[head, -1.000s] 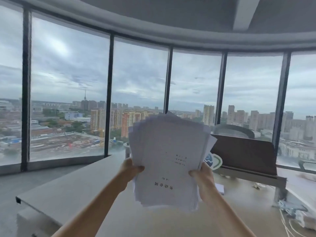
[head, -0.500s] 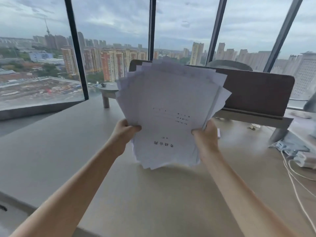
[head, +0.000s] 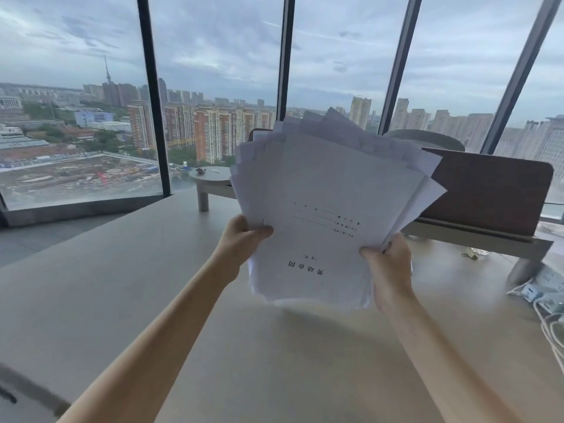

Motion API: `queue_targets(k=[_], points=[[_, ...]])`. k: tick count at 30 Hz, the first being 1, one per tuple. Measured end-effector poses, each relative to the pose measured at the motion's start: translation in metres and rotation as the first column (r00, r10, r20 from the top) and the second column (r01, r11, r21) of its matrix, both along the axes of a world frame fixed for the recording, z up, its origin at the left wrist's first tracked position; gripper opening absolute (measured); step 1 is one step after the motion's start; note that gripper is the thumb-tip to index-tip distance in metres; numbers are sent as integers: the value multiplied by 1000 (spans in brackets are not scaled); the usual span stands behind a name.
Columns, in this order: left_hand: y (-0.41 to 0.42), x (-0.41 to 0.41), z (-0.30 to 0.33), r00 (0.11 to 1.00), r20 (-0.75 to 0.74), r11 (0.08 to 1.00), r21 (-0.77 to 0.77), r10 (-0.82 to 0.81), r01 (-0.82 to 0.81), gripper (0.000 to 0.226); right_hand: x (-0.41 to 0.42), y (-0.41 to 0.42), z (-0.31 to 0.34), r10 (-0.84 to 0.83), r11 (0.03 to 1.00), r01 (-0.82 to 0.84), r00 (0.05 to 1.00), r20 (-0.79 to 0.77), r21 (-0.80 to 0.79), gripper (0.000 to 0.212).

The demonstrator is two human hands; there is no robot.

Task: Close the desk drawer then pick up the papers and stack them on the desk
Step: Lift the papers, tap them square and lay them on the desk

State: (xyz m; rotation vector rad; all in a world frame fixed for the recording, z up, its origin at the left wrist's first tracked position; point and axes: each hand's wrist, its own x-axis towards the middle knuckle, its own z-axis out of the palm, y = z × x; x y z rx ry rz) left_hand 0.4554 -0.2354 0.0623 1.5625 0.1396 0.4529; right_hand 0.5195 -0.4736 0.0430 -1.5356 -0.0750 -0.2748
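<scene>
Pale bare bench (head: 128,300) below tall windows (head: 219,71); wide open top at left. Left hand (head: 241,236) and right hand (head: 387,267) clamped on fanned papers (head: 329,215), held upright above bench.

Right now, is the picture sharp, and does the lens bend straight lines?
Head view: the papers are fairly sharp, with legible upside-down print; the window frames lean outward from wide-angle distortion; daylight is soft and overcast, leaving a faint shadow on the desk.
</scene>
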Motion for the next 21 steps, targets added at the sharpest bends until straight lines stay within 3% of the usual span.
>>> queue_targets(k=[4,9,13,17,21], points=[[-8,-15,5,999,21,998,49,-27,25,28,-18,-8,4,32,999,-32,999,11,-1,38],[-22,-29,-6,998,10,995,80,-55,54,28,-40,-18,2,65,998,-64,998,25,-6,29],[-30,-29,-4,996,32,992,96,-80,77,33,-44,-25,10,133,991,-133,989,68,0,34],[-31,-21,-5,993,63,994,30,-104,102,55,-40,-29,20,150,988,-145,982,118,-54,35],[-33,-14,-13,989,65,990,-45,-130,133,44,-33,-28,30,186,981,-175,969,160,-85,35]])
